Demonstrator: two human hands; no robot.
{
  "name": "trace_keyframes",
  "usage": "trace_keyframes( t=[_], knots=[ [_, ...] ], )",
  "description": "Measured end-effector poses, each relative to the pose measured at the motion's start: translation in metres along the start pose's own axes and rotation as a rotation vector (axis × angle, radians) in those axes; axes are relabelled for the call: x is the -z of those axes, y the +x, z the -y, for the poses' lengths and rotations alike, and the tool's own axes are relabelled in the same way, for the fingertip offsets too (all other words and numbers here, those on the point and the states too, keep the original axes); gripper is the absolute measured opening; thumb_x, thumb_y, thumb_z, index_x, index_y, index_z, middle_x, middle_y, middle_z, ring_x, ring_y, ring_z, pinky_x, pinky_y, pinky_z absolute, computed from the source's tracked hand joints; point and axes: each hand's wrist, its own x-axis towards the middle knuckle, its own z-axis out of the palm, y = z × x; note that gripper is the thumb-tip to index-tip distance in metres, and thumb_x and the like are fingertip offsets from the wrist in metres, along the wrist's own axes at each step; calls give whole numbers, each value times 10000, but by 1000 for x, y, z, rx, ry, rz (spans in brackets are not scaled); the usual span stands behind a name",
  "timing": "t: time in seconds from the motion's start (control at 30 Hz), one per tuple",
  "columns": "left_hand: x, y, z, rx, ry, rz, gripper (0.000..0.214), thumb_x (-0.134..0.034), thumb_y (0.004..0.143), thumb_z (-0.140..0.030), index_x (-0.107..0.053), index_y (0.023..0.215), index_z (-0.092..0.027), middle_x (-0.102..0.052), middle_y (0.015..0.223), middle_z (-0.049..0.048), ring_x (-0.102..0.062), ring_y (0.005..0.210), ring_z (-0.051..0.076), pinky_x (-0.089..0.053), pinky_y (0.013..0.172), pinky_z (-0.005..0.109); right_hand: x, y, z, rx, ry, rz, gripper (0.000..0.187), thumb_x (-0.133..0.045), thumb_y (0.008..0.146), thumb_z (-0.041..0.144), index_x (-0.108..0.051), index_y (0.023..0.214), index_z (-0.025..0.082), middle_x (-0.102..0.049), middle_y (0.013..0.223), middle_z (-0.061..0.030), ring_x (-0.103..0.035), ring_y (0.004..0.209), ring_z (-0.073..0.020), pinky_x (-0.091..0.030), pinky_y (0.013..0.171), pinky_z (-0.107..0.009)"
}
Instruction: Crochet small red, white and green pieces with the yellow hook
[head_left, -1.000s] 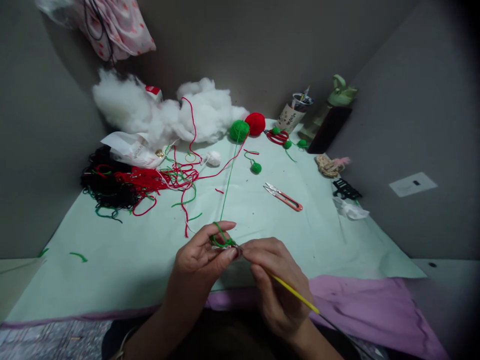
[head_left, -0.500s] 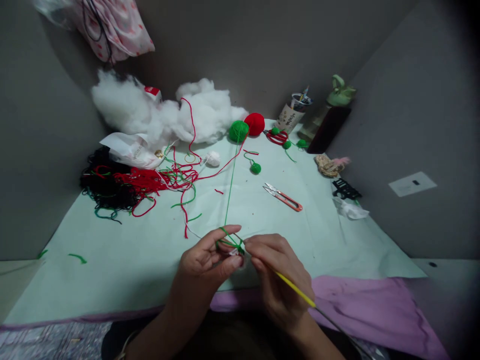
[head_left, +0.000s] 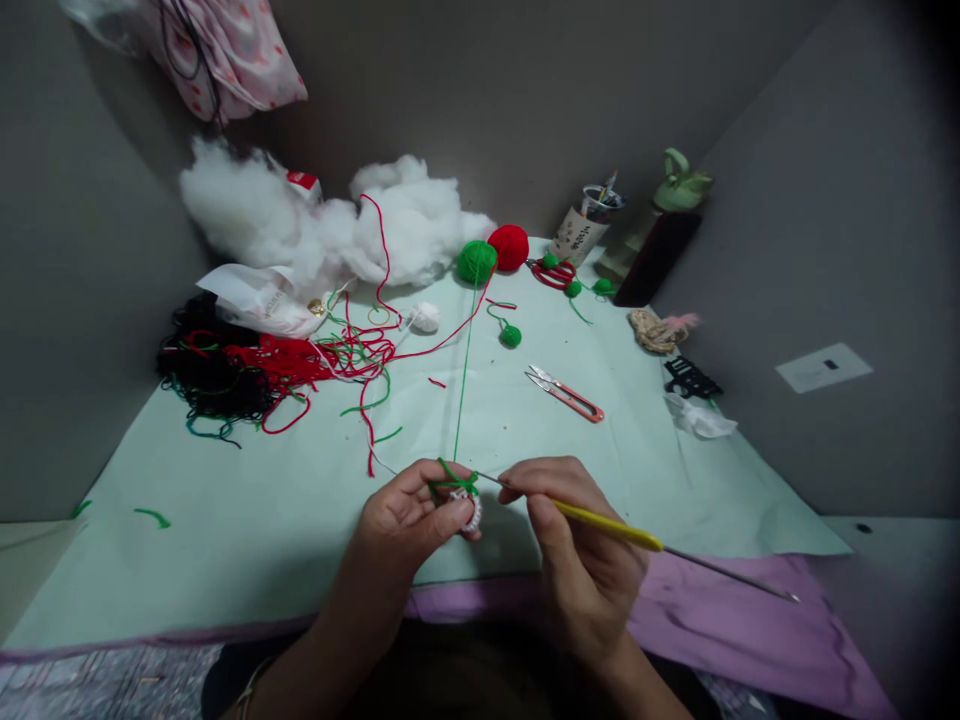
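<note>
My left hand (head_left: 420,518) pinches a small white crocheted piece (head_left: 472,512) between thumb and fingers. Green yarn (head_left: 460,400) is looped over the left fingers and runs up to a green yarn ball (head_left: 477,262) at the back of the table. My right hand (head_left: 577,540) grips a double-ended crochet hook (head_left: 611,525) by its yellow handle. The hook's thin tip meets a green loop at the top edge of the white piece. Its other metal end points down to the right.
Thread snips (head_left: 566,395) lie beyond my right hand. A red yarn ball (head_left: 510,248), white stuffing (head_left: 409,225) and red-handled scissors (head_left: 553,274) are at the back. Tangled red yarn (head_left: 300,362) lies left. A pen cup (head_left: 581,230) stands at back right.
My right hand has turned and drawn slightly right, swinging the hook flatter so its far end shows. The green loops have tightened down, and more of the white piece is visible.
</note>
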Motion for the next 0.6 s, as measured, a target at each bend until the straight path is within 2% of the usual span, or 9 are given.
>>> trace_keyframes(
  t=[0.17, 0.37, 0.6],
  knots=[
    [-2, -2, -3, 19, 8, -15, 162, -825, 745, -250, -760, 878, -182, -696, 659, -18, -657, 644, 150, -523, 702, 283, 1, -1, 4, -7, 31, -20, 304, -514, 990, 26, -725, 1118, 204, -724, 961, -48, -681, 886, -192, -555, 746, -364],
    [-3, -2, -4, 18, 4, -15, 172, -832, 741, -234, -762, 890, -182, -714, 651, -20, -642, 642, 129, -506, 693, 251, 0, 1, 8, 8, 53, 62, 322, -509, 977, 8, -715, 1136, 196, -724, 965, -38, -677, 920, -173, -560, 774, -329],
    [-2, -2, -4, 25, 15, -7, 177, -824, 756, -264, -770, 903, -183, -705, 645, -24, -662, 626, 148, -506, 703, 278, 0, 1, 7, 16, 43, 69, 321, -509, 980, 6, -715, 1139, 193, -724, 954, -49, -679, 911, -181, -566, 769, -339]
  ],
)
